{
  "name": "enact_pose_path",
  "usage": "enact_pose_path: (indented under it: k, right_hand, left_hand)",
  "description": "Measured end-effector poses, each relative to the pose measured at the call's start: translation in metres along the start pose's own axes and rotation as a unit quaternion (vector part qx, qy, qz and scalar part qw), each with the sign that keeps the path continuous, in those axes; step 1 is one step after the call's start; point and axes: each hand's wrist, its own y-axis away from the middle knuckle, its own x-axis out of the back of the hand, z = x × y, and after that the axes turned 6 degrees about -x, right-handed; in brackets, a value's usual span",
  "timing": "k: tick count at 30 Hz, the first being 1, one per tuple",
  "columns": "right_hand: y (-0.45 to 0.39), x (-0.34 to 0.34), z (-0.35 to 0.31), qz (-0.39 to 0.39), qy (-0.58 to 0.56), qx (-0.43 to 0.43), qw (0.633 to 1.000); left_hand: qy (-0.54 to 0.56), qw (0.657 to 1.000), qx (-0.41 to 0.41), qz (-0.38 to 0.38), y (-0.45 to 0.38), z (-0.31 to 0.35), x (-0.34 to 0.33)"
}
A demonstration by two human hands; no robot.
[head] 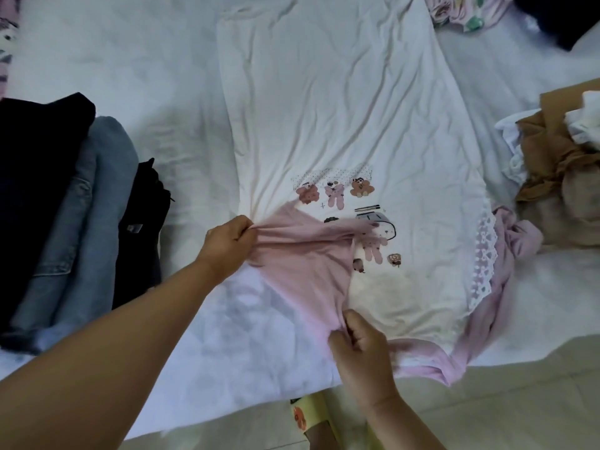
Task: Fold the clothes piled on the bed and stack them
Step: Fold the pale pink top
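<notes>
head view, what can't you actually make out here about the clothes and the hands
- White shirt: its far end runs off the top edge.
- Pink sleeve: its edge is bunched inside the left hand and right hand.
- Folded stack: cut by the left edge, lower layers covered.
- Brown heap: crumpled, cut by the right edge, garment type unclear.

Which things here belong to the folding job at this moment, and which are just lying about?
In the job:
- white nightdress
- pink sleeve, gripped by left hand and right hand
- folded stack
- unfolded brown garment

Lying about:
- bed sheet
- floor tiles
</notes>
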Motion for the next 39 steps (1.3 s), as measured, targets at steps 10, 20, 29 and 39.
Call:
enact_pose_path:
  k: [10, 20, 29, 39]
  right_hand:
    - [0.026, -0.006, 0.014, -0.325, 0.27, -0.066, 0.904]
    - [0.003, 0.025, 0.002, -0.104, 0.273, 0.009, 0.956]
    - [-0.028, 0.137, 0.002, 0.016, 0.261, -0.061, 0.963]
    - [-0.113, 0.255, 0.025, 0.169, 0.188, -0.13, 0.959]
  left_hand:
    - [-0.325, 0.943, -0.051, 0.047, 0.021, -0.014, 0.015]
    - [-0.349, 0.863, -0.335, -0.143, 0.065, 0.011, -0.047]
    - [-0.077, 0.963, -0.232, -0.109, 0.08, 0.096, -0.093]
    - [0.015, 0.979, -0.19, -0.074, 0.07, 0.218, -0.196]
